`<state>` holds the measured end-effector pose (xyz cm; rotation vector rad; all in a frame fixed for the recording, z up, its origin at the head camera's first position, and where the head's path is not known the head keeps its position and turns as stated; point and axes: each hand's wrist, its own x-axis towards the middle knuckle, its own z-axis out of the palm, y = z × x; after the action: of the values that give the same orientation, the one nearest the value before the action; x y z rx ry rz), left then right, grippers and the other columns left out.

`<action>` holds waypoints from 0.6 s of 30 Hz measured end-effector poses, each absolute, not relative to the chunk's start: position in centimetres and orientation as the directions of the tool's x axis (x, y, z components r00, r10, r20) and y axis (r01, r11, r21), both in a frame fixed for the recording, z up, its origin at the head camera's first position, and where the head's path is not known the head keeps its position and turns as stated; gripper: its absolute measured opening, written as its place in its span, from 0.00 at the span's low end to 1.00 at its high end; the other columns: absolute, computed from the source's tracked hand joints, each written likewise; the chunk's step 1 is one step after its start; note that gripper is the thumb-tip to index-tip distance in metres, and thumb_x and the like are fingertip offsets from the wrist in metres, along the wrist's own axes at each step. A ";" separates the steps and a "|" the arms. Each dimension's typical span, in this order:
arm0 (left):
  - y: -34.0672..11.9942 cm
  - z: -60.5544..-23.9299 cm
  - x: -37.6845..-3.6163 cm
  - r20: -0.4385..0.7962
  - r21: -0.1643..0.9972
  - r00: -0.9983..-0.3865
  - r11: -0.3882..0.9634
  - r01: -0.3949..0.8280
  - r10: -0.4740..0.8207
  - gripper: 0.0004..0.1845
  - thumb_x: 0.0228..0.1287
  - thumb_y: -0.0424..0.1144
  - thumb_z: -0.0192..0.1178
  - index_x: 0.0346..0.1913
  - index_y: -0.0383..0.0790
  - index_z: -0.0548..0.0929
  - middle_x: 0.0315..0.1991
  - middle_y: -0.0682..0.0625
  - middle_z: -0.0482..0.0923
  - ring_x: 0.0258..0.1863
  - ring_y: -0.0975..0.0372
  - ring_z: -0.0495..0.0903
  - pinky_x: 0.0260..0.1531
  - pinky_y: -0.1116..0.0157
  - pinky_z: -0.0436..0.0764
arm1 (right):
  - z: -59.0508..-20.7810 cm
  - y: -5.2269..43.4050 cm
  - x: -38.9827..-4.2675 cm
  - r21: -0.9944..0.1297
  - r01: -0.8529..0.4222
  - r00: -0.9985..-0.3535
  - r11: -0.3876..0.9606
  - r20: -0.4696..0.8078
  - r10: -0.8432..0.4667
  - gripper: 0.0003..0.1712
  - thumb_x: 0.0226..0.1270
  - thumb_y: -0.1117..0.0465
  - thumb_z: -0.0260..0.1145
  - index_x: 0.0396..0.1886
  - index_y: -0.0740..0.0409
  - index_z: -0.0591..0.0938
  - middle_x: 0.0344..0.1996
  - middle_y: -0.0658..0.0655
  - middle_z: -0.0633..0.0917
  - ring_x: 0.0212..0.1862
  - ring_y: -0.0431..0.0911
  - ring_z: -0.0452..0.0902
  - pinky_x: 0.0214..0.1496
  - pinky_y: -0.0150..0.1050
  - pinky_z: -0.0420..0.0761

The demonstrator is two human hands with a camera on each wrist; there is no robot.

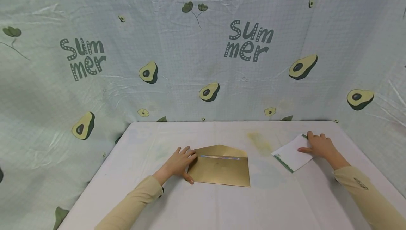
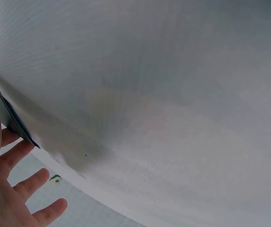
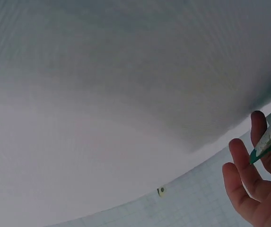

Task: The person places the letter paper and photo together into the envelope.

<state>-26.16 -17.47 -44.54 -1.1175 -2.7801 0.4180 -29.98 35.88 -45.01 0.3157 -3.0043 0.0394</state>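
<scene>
A gold envelope (image 1: 219, 170) lies in the middle of the white table (image 1: 222, 205) with its flap open towards the back. My left hand (image 1: 180, 161) rests with spread, straight fingers on the envelope's left edge, the thumb by its near-left corner. The left wrist view shows those fingers (image 2: 12, 189) straight beside the envelope's dark edge (image 2: 7, 118). To the right lies a white card (image 1: 290, 156) with a green border. My right hand (image 1: 320, 145) grips its far-right corner, thumb on top. In the right wrist view the card's green edge (image 3: 270, 137) stands against the fingers (image 3: 249, 189).
A pale cloth printed with avocados and "Summer" (image 1: 203, 64) hangs behind the table and down both sides. A faint yellowish stain (image 1: 260, 141) marks the tabletop between envelope and card. The table's back edge meets the cloth.
</scene>
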 end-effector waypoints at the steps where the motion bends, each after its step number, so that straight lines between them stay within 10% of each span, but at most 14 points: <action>1: -17.5 -44.6 -26.2 0.002 -0.297 -0.723 0.691 0.659 0.691 0.55 0.28 0.78 0.55 0.59 0.43 0.68 0.59 0.48 0.67 0.61 0.49 0.64 0.51 0.48 0.69 | -45.0 35.9 -30.0 -0.036 -0.202 -0.974 0.979 0.108 -0.197 0.45 0.45 0.36 0.65 0.39 0.76 0.66 0.24 0.71 0.76 0.28 0.63 0.70 0.25 0.53 0.71; 11: -17.4 -44.6 -26.3 -0.001 -0.287 -0.724 0.694 0.661 0.689 0.55 0.28 0.78 0.55 0.59 0.43 0.67 0.60 0.48 0.66 0.62 0.49 0.63 0.52 0.47 0.69 | -43.0 37.8 -29.3 -0.439 -0.170 -0.983 0.882 0.016 -0.182 0.25 0.59 0.58 0.61 0.46 0.77 0.71 0.33 0.72 0.78 0.32 0.54 0.74 0.28 0.40 0.73; 18: -17.5 -44.8 -26.4 -0.012 -0.291 -0.730 0.696 0.656 0.683 0.56 0.27 0.78 0.54 0.60 0.43 0.67 0.61 0.48 0.65 0.62 0.49 0.63 0.52 0.47 0.68 | -41.5 40.2 -28.3 -0.608 -0.084 -0.973 0.789 -0.122 -0.198 0.31 0.64 0.54 0.56 0.55 0.78 0.65 0.44 0.74 0.77 0.32 0.29 0.71 0.33 0.36 0.77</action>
<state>-26.42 -17.47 -44.80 -1.1100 -2.8031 0.4232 -28.28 40.20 -41.45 0.2502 -3.1402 1.0534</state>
